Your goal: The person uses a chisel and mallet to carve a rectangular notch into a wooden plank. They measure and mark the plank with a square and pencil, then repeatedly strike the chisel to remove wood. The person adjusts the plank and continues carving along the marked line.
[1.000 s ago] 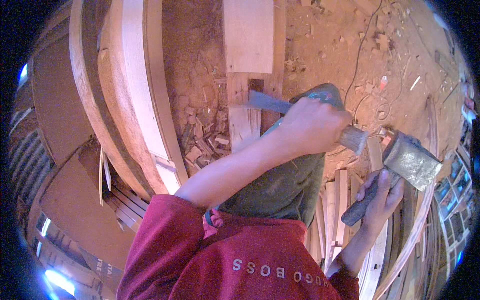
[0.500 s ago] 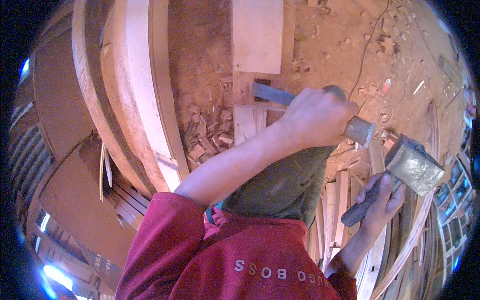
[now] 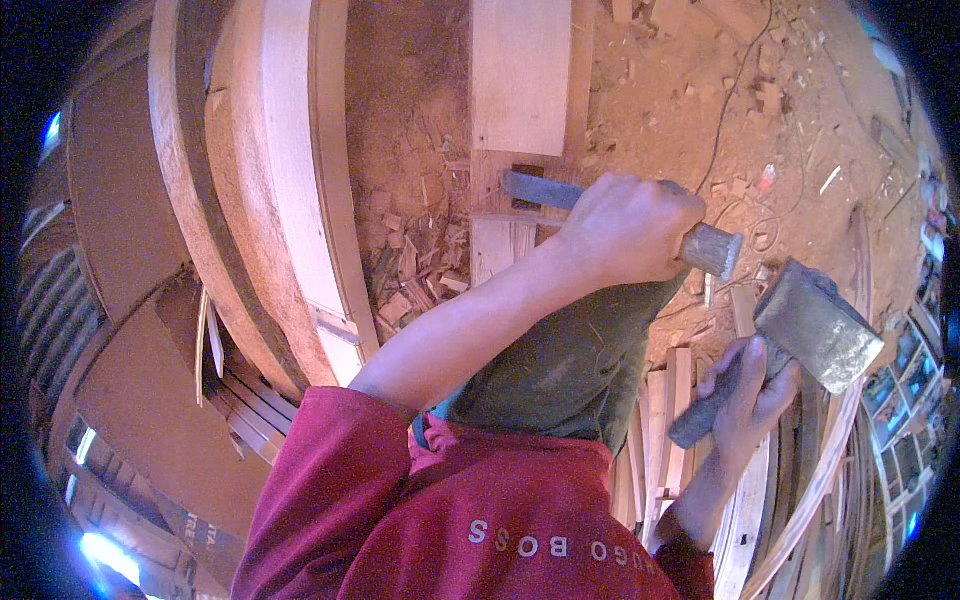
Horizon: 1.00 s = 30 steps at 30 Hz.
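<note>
My left hand (image 3: pixel 630 228) is closed around the handle of a chisel (image 3: pixel 545 191). Its blade reaches leftward, with the tip at a dark rectangular hole (image 3: pixel 526 172) cut in a pale timber (image 3: pixel 520 90). I cannot tell how deep the tip sits. The worn handle end sticks out on the right side of my fist. In my right hand (image 3: pixel 748 395) is a mallet (image 3: pixel 818 325), gripped by its dark handle. The mallet's blocky head is just right of and below the chisel's handle end, apart from it.
Long boards (image 3: pixel 290 150) lie along the left side. Wood chips (image 3: pixel 415 270) are scattered on the earthen ground beside the timber. A thin cable (image 3: pixel 738 100) runs across the ground at upper right. Several wood strips (image 3: pixel 680 390) lie at lower right.
The mallet and my right hand have shifted slightly left, closer to the chisel. The chisel's handle end has moved a little left, while my left hand keeps its grip.
</note>
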### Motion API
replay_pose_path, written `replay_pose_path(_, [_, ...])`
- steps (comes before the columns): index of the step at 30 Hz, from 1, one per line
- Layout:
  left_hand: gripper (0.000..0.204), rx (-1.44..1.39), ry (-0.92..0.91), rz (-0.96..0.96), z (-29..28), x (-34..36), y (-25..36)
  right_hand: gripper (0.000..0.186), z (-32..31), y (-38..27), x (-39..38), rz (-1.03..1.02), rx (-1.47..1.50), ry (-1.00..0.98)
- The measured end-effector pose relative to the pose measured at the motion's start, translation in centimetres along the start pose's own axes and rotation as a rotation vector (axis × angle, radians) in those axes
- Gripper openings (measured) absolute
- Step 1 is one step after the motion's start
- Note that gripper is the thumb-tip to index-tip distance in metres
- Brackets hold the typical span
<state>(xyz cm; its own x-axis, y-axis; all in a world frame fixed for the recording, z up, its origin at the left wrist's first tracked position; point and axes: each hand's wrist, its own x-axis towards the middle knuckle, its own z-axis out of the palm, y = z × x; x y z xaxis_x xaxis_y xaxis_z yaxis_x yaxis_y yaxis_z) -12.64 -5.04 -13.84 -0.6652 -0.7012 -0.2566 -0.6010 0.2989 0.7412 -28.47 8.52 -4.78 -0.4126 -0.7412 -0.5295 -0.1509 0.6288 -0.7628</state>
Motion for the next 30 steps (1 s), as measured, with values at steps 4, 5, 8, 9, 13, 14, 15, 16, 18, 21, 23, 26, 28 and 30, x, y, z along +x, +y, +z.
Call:
replay_pose_path(4, [0.025, 0.196, -0.172, -0.149, 0.0, -1.0, -1.4, 0.024, 0.6, 0.8, 0.3, 0.074, -0.203, -0.145])
replay_pose_path(5, [0.026, 0.192, -0.166, -0.167, 0.2, -2.4, -2.2, 0.025, 0.3, 1.0, 0.1, 0.088, -0.272, -0.191])
replay_pose_path(8, [0.027, 0.197, 0.012, -0.276, -2.9, -6.9, -4.4, 0.025, 0.3, 2.0, -0.4, 0.090, -0.254, -0.175])
replay_pose_path(9, [0.025, 0.032, 0.268, -0.269, -4.0, -8.4, -5.2, 0.025, 0.3, 2.3, -0.2, 0.110, -0.165, -0.176])
replay_pose_path(13, [0.021, -0.456, 0.981, -0.319, -9.6, -11.8, -7.9, 0.027, 2.2, 0.6, 2.7, -0.021, -0.109, -0.189])
replay_pose_path(14, [0.022, -0.668, 1.041, -0.383, -10.6, -12.9, -8.4, 0.028, 3.3, -0.4, 4.1, -0.087, -0.158, -0.260])
replay_pose_path(15, [0.024, -0.722, 1.050, -0.362, -11.2, -13.6, -8.2, 0.029, 4.8, -1.5, 5.6, -0.152, -0.209, -0.328])
replay_pose_path(16, [0.027, -0.773, 1.063, -0.346, -11.8, -14.7, -7.6, 0.036, 6.6, -2.7, 7.3, -0.308, -0.371, -0.330])
replay_pose_path(18, [0.031, -0.820, 1.068, -0.303, -12.1, -16.3, -6.7, 0.050, 10.7, -4.1, 10.9, -0.555, -0.518, -0.301])
replay_pose_path(21, [0.036, -0.765, 1.044, -0.260, -11.7, -18.9, -5.1, 0.055, 17.1, -5.1, 14.2, -0.794, -0.379, -0.290])
replay_pose_path(23, [0.040, -0.588, 1.025, -0.246, -10.6, -20.8, -5.1, 0.054, 19.3, -5.8, 15.5, -0.761, -0.464, -0.246])
replay_pose_path(26, [0.046, -0.618, 0.741, -0.196, -9.3, -22.5, -3.2, 0.054, 20.3, -6.3, 16.8, -0.837, -0.699, -0.120])
replay_pose_path(28, [0.044, -0.185, 0.595, -0.167, -9.0, -23.0, -2.3, 0.052, 19.4, -6.2, 16.5, -0.948, -0.841, -0.031])
replay_pose_path(30, [0.044, -0.115, 0.384, -0.114, -8.2, -22.7, -1.6, 0.048, 17.1, -5.6, 14.5, -1.067, -0.926, 0.053])
